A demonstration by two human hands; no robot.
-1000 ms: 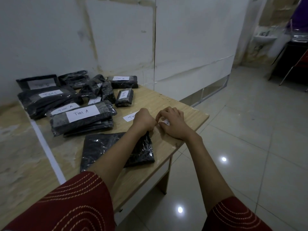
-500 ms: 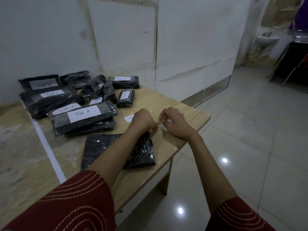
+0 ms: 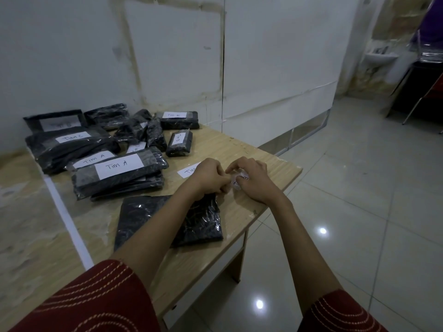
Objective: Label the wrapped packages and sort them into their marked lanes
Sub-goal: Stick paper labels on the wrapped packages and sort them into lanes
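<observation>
An unlabelled black wrapped package (image 3: 201,224) lies flat on the wooden table (image 3: 268,168), partly under my left forearm. Just beyond it, my left hand (image 3: 211,176) and my right hand (image 3: 254,180) meet over a small white paper label (image 3: 239,180) with dark writing. Fingers of both hands pinch it near the table's right edge. Another white label (image 3: 189,170) reading "Tim" lies on the wood, half hidden by my left hand. Further left sit labelled packages, the top one marked "Tim A" (image 3: 119,168), one behind marked "Tim C" (image 3: 72,140).
Several small black packages (image 3: 179,142) lie near the wall at the back of the table. A white tape line (image 3: 69,221) runs across the table on the left. The table's right edge drops to a tiled floor (image 3: 347,188). Chairs (image 3: 422,75) stand far right.
Both hands stay together at the same spot on the table. The fingers have shifted slightly on the small label, and more of its writing shows between them.
</observation>
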